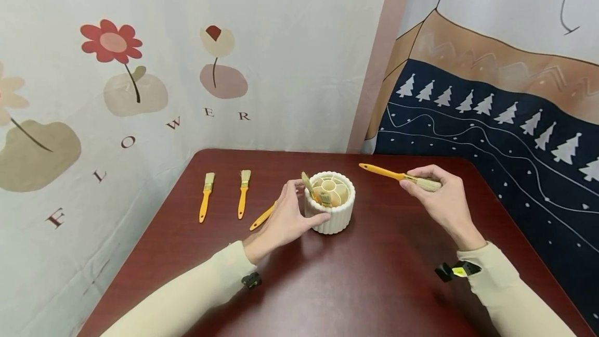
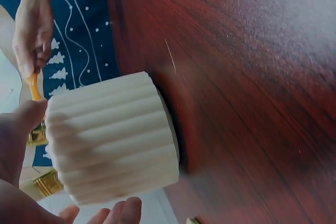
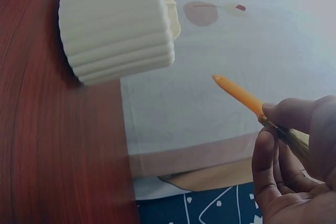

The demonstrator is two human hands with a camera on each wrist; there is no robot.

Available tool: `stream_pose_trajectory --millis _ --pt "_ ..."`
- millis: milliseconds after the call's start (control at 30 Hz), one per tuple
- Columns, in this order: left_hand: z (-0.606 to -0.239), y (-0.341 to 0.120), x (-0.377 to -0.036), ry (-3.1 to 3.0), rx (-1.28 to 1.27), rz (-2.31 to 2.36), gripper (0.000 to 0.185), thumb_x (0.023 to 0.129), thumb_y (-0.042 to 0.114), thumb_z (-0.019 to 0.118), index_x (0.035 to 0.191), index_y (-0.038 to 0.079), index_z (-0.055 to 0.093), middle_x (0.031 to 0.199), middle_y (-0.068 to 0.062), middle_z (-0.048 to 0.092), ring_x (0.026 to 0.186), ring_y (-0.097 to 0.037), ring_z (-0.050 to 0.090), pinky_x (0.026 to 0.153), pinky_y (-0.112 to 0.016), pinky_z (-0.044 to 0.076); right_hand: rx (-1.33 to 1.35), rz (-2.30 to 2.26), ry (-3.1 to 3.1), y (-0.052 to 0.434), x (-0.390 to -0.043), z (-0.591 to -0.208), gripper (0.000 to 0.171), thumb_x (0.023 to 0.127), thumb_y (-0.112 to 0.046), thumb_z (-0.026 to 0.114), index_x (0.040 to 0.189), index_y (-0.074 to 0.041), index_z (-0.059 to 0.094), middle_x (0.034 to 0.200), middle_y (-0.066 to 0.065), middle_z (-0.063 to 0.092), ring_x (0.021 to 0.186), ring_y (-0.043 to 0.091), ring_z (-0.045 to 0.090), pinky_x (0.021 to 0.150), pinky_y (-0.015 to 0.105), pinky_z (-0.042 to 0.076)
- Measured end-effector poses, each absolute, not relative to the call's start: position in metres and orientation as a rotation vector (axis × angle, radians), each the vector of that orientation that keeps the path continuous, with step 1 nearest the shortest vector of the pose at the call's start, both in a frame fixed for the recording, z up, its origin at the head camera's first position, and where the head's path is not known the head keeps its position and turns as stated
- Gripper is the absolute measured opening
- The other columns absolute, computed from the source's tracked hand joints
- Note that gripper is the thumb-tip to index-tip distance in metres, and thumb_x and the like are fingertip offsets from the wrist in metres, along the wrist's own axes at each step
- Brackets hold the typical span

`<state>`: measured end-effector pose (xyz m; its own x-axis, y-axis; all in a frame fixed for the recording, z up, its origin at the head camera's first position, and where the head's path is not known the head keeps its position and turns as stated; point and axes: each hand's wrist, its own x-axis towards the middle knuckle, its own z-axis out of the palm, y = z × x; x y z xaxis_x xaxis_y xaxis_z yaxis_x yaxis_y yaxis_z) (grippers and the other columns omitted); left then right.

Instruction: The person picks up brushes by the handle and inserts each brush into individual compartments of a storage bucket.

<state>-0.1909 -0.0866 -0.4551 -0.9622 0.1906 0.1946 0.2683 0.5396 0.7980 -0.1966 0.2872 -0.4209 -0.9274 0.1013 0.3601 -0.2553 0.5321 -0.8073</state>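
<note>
A white ribbed round holder with inner compartments stands upright on the table. My left hand grips its left side, the thumb on the near wall and the fingers reaching round behind. Two brushes stand bristles up inside it, one paintbrush leaning left over the rim and another brush lower down. To the right of the holder, my right hand pinches a yellow-handled paintbrush near its metal band. That brush's handle points left, its bristles toward the palm; in the right wrist view the handle tip is apart from the holder.
Left of the holder lie two yellow-handled paintbrushes, one brush farther left and another brush beside it. A third brush handle is partly hidden by my left hand. Printed cloth hangs behind the dark red table.
</note>
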Motion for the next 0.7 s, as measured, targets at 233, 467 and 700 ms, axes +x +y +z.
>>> stream_pose_trajectory --millis 233,467,700 --pt "-0.454 -0.080 -0.190 -2.713 -0.307 -1.376 0.107 0.086 0.055 0.101 0.162 0.006 0.044 0.162 -0.025 0.056 0.144 -0.043 0.066 0.120 -0.060 0.056 0.159 1.385 -2.387 0.279 -0.193 -0.416 0.035 0.102 -0.030 0.095 0.131 -0.013 0.085 0.115 -0.021 0.078 0.092 0.004 0.078 0.082 0.013 0.065" --pt "-0.453 -0.078 -0.192 -2.715 -0.285 -1.364 0.104 0.086 0.054 0.101 0.160 0.007 0.045 0.159 -0.025 0.058 0.142 -0.044 0.068 0.119 -0.059 0.057 0.229 1.400 -2.345 0.272 -0.192 -0.413 0.032 0.101 -0.024 0.095 0.130 -0.011 0.085 0.114 -0.022 0.080 0.093 0.001 0.077 0.082 0.012 0.064" --pt "-0.452 -0.079 -0.193 -2.719 -0.298 -1.335 0.098 0.087 0.052 0.101 0.157 0.007 0.049 0.154 -0.023 0.061 0.136 -0.040 0.069 0.116 -0.056 0.059 0.289 1.466 -2.283 0.265 -0.191 -0.409 0.032 0.101 -0.017 0.095 0.130 -0.009 0.085 0.115 -0.022 0.083 0.096 0.000 0.079 0.087 0.012 0.064"
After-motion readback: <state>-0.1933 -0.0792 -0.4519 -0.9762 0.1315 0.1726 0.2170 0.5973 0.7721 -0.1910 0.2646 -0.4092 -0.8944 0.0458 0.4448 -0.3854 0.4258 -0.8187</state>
